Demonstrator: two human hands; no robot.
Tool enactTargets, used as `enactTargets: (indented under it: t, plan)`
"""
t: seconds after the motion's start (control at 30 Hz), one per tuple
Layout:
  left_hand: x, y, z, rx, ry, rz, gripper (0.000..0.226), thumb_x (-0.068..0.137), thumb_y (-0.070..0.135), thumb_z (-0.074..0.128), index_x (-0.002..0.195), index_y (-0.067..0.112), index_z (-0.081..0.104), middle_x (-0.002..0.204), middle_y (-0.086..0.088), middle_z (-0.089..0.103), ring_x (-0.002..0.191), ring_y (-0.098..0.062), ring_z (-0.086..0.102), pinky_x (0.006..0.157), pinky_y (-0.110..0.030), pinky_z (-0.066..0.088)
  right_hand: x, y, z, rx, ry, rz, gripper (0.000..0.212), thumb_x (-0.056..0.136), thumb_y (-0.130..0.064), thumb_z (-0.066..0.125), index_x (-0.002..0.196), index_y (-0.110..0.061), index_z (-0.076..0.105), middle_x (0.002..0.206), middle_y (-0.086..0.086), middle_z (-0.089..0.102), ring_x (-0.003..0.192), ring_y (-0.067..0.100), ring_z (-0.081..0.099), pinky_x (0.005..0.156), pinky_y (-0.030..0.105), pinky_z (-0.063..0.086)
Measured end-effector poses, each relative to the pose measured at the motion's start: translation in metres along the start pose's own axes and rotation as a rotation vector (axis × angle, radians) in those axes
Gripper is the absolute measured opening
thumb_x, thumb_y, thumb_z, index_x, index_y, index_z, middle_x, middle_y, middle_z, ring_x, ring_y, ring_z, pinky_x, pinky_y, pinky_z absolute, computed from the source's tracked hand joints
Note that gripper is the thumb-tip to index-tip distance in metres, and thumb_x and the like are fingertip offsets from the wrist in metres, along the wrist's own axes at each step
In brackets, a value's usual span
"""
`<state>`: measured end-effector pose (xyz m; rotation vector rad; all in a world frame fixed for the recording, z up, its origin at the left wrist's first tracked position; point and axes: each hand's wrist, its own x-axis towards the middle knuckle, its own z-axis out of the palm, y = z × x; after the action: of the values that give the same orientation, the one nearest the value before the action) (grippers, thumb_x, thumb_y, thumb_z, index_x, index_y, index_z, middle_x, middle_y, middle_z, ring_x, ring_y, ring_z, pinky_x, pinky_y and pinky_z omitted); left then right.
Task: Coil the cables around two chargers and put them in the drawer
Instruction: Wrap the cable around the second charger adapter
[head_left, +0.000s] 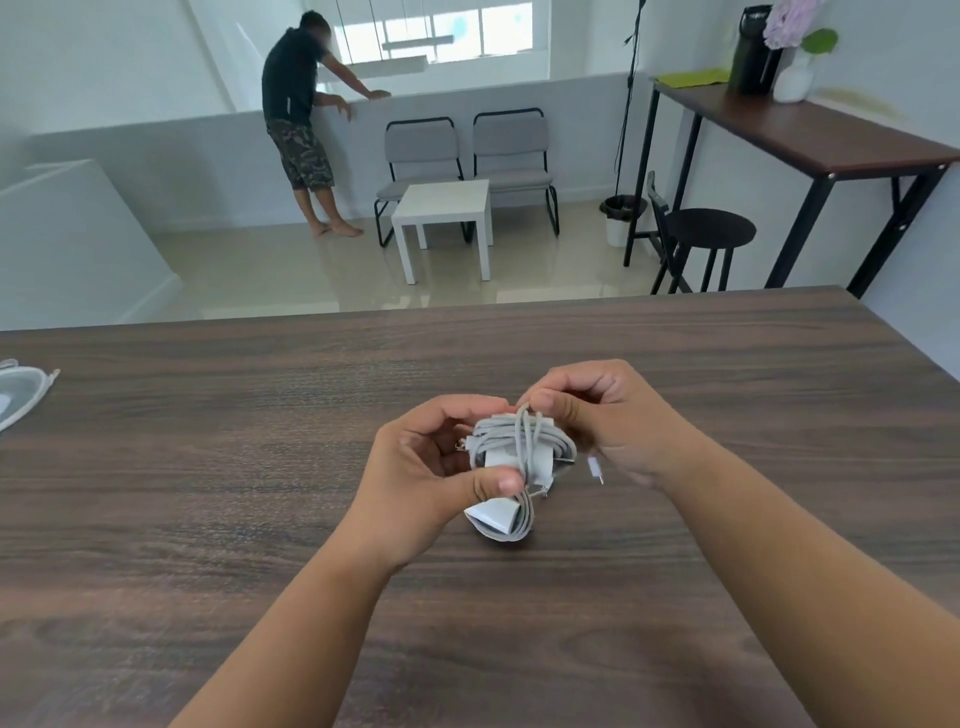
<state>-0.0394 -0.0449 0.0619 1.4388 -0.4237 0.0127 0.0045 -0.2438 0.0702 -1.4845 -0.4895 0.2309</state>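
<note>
Wooden table (208, 467): both hands hold charger (511, 457) (cable (524, 436) wrapped).

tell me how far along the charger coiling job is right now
Mostly done: the grey cable is wound in several loops around the white charger block. In hand: the left hand grips the bundle above the dark wooden table while the right hand pinches the last strand; the white plug tip hangs loose. Left: securing that end and stowing. No second charger or drawer is clearly in view.
</note>
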Motion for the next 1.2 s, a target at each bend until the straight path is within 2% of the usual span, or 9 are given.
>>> enactTargets:
  t: [0.1,0.2,0.27,0.33,0.47,0.7,1.03,1.1,1.2]
  plan:
    - [0.003,-0.007,0.005,-0.192,0.1,-0.008,0.057,0.048,0.033,0.096,0.099,0.022,0.074,0.097,-0.002,0.074,0.09,-0.015,0.068,0.076,-0.026,0.055,-0.004,0.015,0.008,0.025,0.16,0.064,0.015,0.083,-0.019,0.064,0.073,-0.021,0.075,0.061,0.012,0.057,0.04,0.01,0.042,0.036,0.019,0.035]
    - [0.007,-0.013,0.011,-0.338,0.293,-0.044,0.052,0.057,0.018,0.092,0.103,0.014,0.069,0.099,-0.003,0.073,0.091,-0.015,0.068,0.075,-0.022,0.055,-0.014,0.022,0.014,-0.236,0.246,0.041,0.009,0.085,-0.017,0.068,0.082,-0.023,0.074,0.06,0.003,0.058,0.043,0.007,0.048,0.045,0.018,0.042]
    - [0.009,-0.014,0.013,-0.372,0.418,-0.075,0.043,0.069,0.008,0.082,0.108,0.013,0.065,0.099,-0.001,0.072,0.089,-0.013,0.067,0.072,-0.019,0.054,-0.02,0.023,0.017,-0.622,0.295,-0.153,0.014,0.088,-0.015,0.065,0.097,-0.019,0.075,0.07,-0.003,0.064,0.058,0.005,0.056,0.059,0.009,0.041]
    - [0.009,-0.015,0.015,-0.338,0.451,-0.095,0.052,0.071,0.009,0.074,0.121,0.015,0.06,0.102,0.0,0.073,0.094,-0.013,0.067,0.075,-0.02,0.055,-0.023,0.022,0.022,-0.781,0.319,-0.336,0.018,0.085,-0.012,0.063,0.099,-0.015,0.075,0.077,-0.004,0.067,0.067,0.005,0.059,0.063,0.006,0.04]
    - [0.008,-0.016,0.021,-0.297,0.415,-0.106,0.054,0.074,0.016,0.067,0.127,0.02,0.058,0.104,0.004,0.075,0.097,-0.013,0.069,0.08,-0.024,0.056,-0.024,0.015,0.026,-0.734,0.336,-0.462,0.013,0.077,-0.002,0.069,0.081,-0.013,0.072,0.075,-0.005,0.068,0.063,0.009,0.061,0.061,0.024,0.051]
    - [0.005,-0.011,0.021,-0.461,0.366,-0.14,0.045,0.081,0.019,0.059,0.126,0.01,0.057,0.107,-0.004,0.071,0.092,-0.013,0.069,0.078,-0.022,0.056,-0.025,-0.002,0.025,-0.311,0.153,-0.265,0.024,0.08,0.002,0.07,0.092,-0.019,0.071,0.084,-0.001,0.072,0.079,0.014,0.066,0.078,0.022,0.051]
    - [0.004,-0.014,0.02,-0.635,0.398,-0.231,0.041,0.083,0.024,0.058,0.122,0.011,0.059,0.105,-0.001,0.069,0.088,-0.008,0.066,0.074,-0.018,0.056,-0.016,-0.008,0.022,-0.373,0.149,-0.399,0.017,0.084,-0.009,0.07,0.098,-0.016,0.075,0.109,0.005,0.062,0.098,0.018,0.06,0.09,0.031,0.051]
    - [0.004,-0.014,0.021,-0.646,0.4,-0.239,0.043,0.083,0.024,0.058,0.124,0.01,0.059,0.107,-0.002,0.069,0.088,-0.009,0.066,0.073,-0.018,0.056,-0.016,-0.01,0.021,-0.316,0.13,-0.369,0.021,0.085,-0.007,0.069,0.103,-0.017,0.073,0.101,0.005,0.069,0.095,0.02,0.065,0.087,0.039,0.053]
    - [0.005,-0.014,0.023,-0.67,0.402,-0.25,0.038,0.084,0.023,0.057,0.12,0.01,0.061,0.107,-0.003,0.07,0.086,-0.01,0.067,0.071,-0.018,0.056,-0.015,-0.011,0.022,-0.161,0.172,-0.256,0.035,0.078,-0.013,0.076,0.108,-0.027,0.064,0.084,0.002,0.072,0.08,0.016,0.064,0.079,0.03,0.051]
